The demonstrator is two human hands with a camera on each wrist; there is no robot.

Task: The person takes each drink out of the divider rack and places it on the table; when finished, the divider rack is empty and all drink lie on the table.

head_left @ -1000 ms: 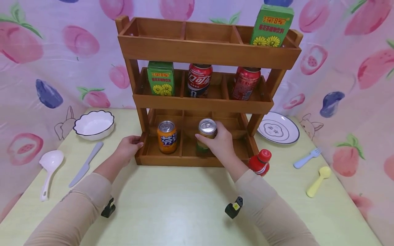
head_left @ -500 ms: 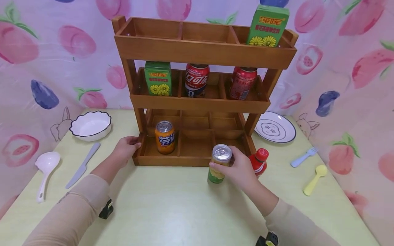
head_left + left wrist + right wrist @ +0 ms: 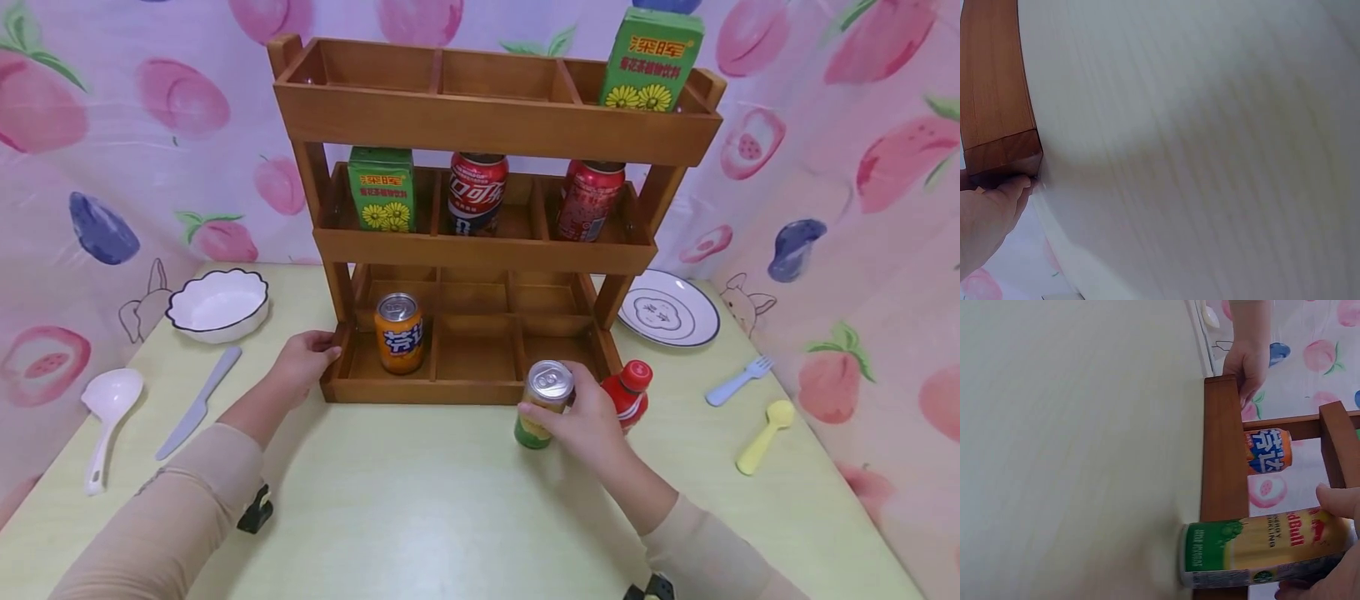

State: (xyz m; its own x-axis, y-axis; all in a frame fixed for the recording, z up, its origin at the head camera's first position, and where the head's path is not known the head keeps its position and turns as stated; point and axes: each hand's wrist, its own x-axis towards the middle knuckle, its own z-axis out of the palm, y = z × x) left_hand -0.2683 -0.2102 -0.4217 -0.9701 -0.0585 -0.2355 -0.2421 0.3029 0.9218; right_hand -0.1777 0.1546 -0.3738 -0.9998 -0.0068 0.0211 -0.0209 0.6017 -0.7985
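Note:
In the head view my right hand (image 3: 588,421) grips a gold-and-green Red Bull can (image 3: 534,427) near its top, thumb on one side and fingers on the other. The can stands upright at the front edge of the wooden rack (image 3: 480,392), its base at the table. Its label also shows in the right wrist view, where the can (image 3: 1266,547) lies across the picture. My left hand (image 3: 300,367) holds the left end of the rack's bottom tier; the left wrist view shows the fingers (image 3: 1019,182) against that corner. An orange Fanta can (image 3: 400,337) stands in the bottom-left compartment.
The middle tier holds a green drink carton (image 3: 383,192) and two red cans, one a cola can (image 3: 477,196). Another carton (image 3: 651,62) stands on top. A red-capped bottle (image 3: 628,392) is beside my right hand. Bowl (image 3: 217,304), ladle, knife, plate (image 3: 667,308), fork and spoon flank the rack.
My right hand has lifted the Red Bull can out of the bottom-middle compartment and brought it forward and right, to the table before the rack. My left hand stays at the rack's end.

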